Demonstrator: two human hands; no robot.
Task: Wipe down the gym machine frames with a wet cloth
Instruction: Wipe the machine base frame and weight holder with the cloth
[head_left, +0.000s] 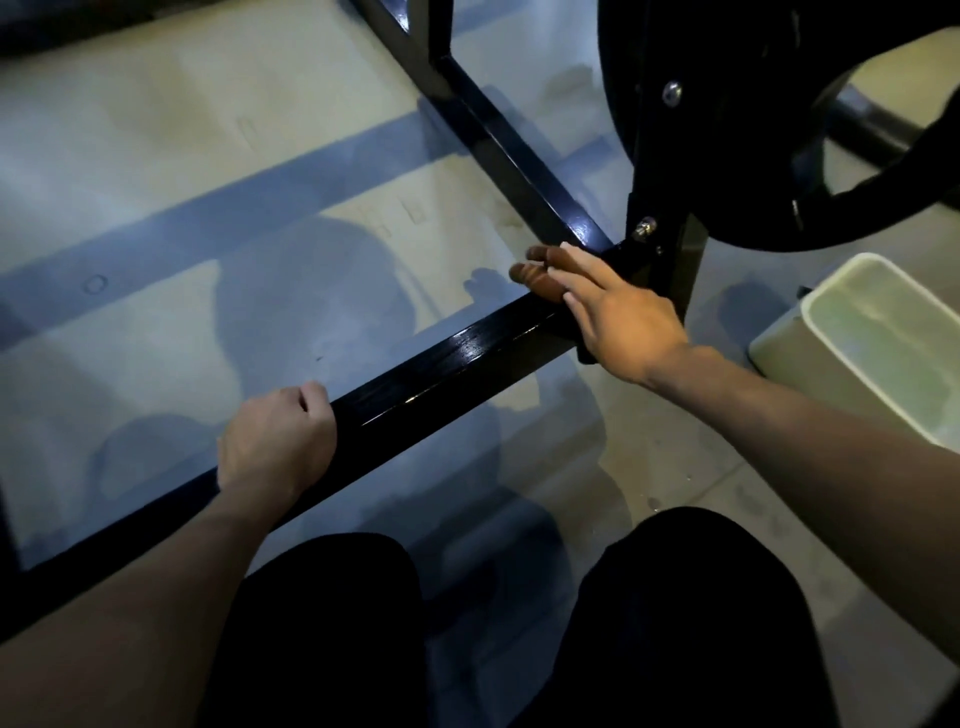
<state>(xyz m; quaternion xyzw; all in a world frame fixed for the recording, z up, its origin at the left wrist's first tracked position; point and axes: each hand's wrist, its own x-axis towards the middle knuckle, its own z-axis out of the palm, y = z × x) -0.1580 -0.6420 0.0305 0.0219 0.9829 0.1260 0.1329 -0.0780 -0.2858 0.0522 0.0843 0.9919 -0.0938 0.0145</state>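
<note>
Pale gym flooring is lying under a black frame bar (447, 364) crossing low in front of the person's knees. Left hand (278, 447) is curling its fingers over the bar's near stretch. Right hand (618, 312), fingers straight and spread, is pressing a brown cloth (535, 275) onto the bar beside the upright post (670, 260). Bar is looking rigid, glossy, probably slippery when wet; cloth soft, best pressed flat. Most of the cloth is hiding under the palm; a white bin (810, 358) is sitting right of the post.
</note>
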